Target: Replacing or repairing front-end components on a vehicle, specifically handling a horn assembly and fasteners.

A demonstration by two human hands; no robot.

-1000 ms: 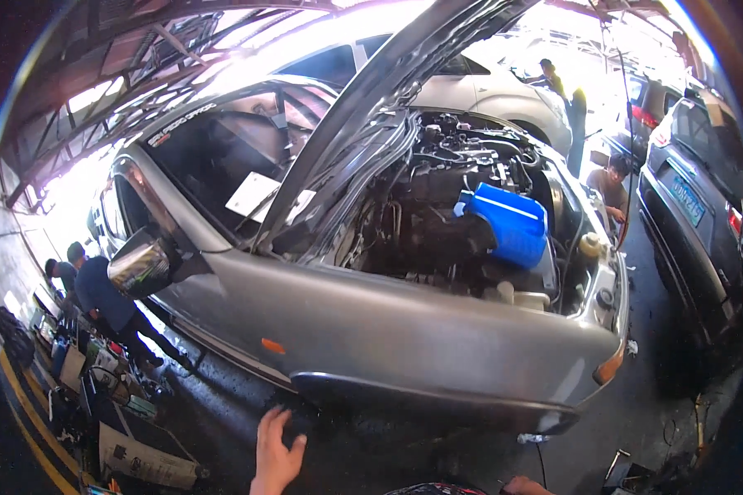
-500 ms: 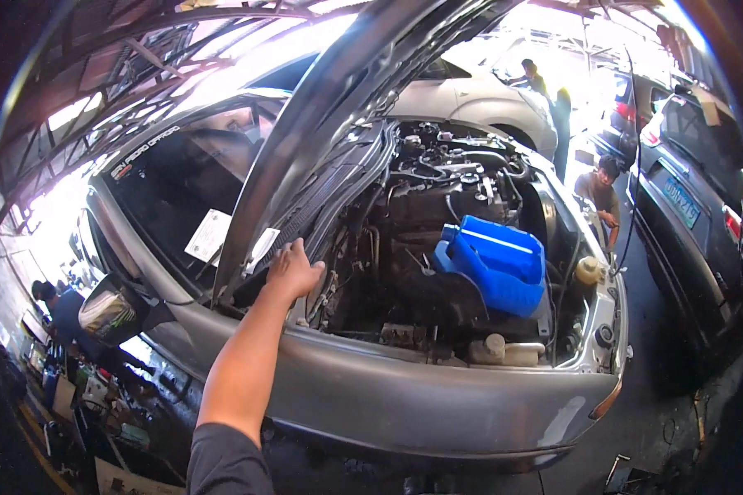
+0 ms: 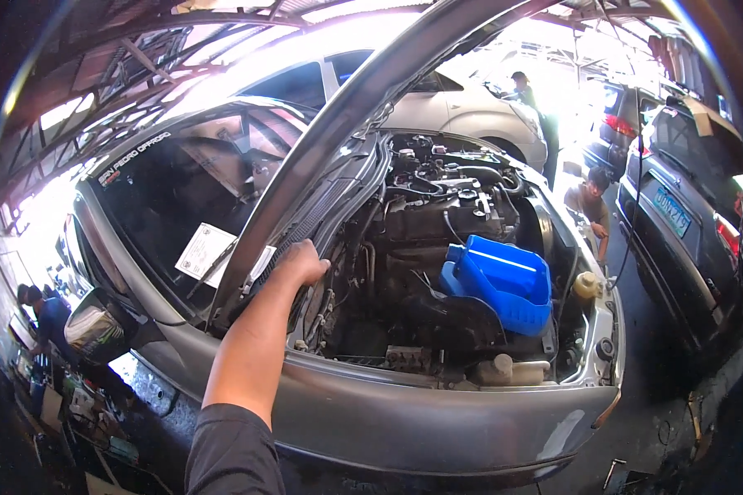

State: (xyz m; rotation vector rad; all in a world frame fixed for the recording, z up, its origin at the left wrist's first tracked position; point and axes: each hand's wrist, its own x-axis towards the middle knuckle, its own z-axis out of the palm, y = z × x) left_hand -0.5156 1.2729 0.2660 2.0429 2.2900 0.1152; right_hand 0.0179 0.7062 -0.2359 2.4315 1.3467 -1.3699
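My left hand (image 3: 304,264) reaches over the fender (image 3: 388,400) of a grey car to the edge of the windshield cowl (image 3: 293,239), beside the raised hood (image 3: 330,136). Its fingers curl down and look closed; whatever they grip, if anything, is hidden beneath the hand. Right of it lies the open engine bay, with the dark engine (image 3: 437,223) at the far side. A blue plastic jug with a cut-open side (image 3: 491,301) rests tilted on top of the bay's parts. My right hand is out of view.
A white sheet of paper (image 3: 204,254) lies behind the windshield. A yellowed reservoir cap (image 3: 587,285) stands at the front right of the bay. One person (image 3: 589,206) crouches beyond the car's front, near a dark vehicle (image 3: 677,198). Another person (image 3: 51,322) is at far left.
My left hand has moved slightly right along the cowl edge, and its fingers have curled more. The view has shifted a little; the blue jug stays where it was.
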